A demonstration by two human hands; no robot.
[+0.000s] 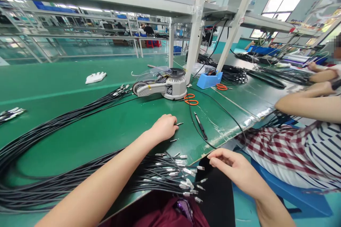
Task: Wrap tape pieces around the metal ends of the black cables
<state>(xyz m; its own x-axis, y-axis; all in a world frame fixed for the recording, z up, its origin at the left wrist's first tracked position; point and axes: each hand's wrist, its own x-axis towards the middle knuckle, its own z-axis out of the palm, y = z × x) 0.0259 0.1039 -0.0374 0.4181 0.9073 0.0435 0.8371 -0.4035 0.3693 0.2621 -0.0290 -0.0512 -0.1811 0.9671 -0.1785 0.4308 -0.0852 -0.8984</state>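
My left hand (pixel 166 126) is closed near the middle of the green bench, with the metal tip of a cable connector (pixel 180 123) showing at its fingertips. Most of that cable is hidden by the hand. Just below lies another connector tip (pixel 173 140). My right hand (pixel 236 170) hovers past the bench edge, fingers loosely curved, thumb and forefinger close together; I see nothing between them. Left of it, a bundle of black cables (pixel 87 173) with silver USB plugs (pixel 189 172) spreads under my left forearm. A single black cable (pixel 195 126) loops close above my right hand.
A tape dispenser (pixel 174 87) stands at the back, beside orange-handled scissors (pixel 191 100). A black pen-like tool (pixel 200 126) lies to its front right. Another cable bundle (pixel 66 115), a white glove (pixel 96 77) and a blue holder (pixel 209 79) are also here. A co-worker's arm (pixel 309 104) is at right.
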